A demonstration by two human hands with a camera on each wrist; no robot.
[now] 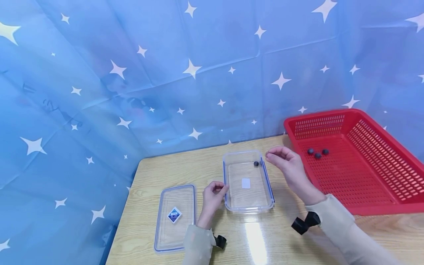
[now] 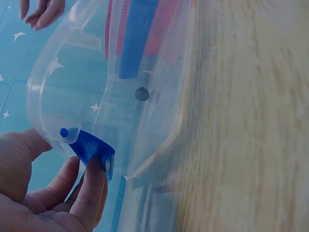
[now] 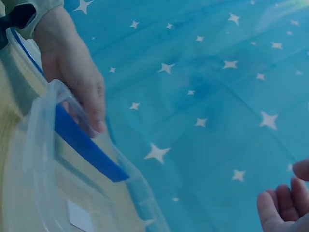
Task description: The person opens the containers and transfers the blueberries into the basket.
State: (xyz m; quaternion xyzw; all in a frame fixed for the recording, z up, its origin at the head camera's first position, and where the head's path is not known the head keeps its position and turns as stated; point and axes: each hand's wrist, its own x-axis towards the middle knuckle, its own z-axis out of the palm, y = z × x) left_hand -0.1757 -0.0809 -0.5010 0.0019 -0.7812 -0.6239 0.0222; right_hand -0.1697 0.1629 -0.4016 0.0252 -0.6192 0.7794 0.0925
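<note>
A clear plastic food container (image 1: pixel 234 200) with blue side latches stands lidless on the table. One small dark blueberry (image 1: pixel 256 163) lies inside, near its far right corner; the left wrist view shows the blueberry (image 2: pixel 141 93) through the wall. At the left rim, my left hand (image 1: pixel 213 197) holds the container, its thumb by the rim and fingers against a blue latch (image 2: pixel 94 147). My right hand (image 1: pixel 287 167) hovers just beyond the right rim, fingers loosely bent, with nothing visible in it. In the right wrist view, the right fingers (image 3: pixel 285 203) show at the lower right corner.
To the right stands a red perforated basket (image 1: pixel 357 184) with several dark blueberries (image 1: pixel 318 155) in its left part. The container's clear lid (image 1: pixel 179 232), blue-edged and labelled, lies on the table (image 1: pixel 139 206) at left. A blue star-patterned curtain (image 1: pixel 212 84) hangs behind.
</note>
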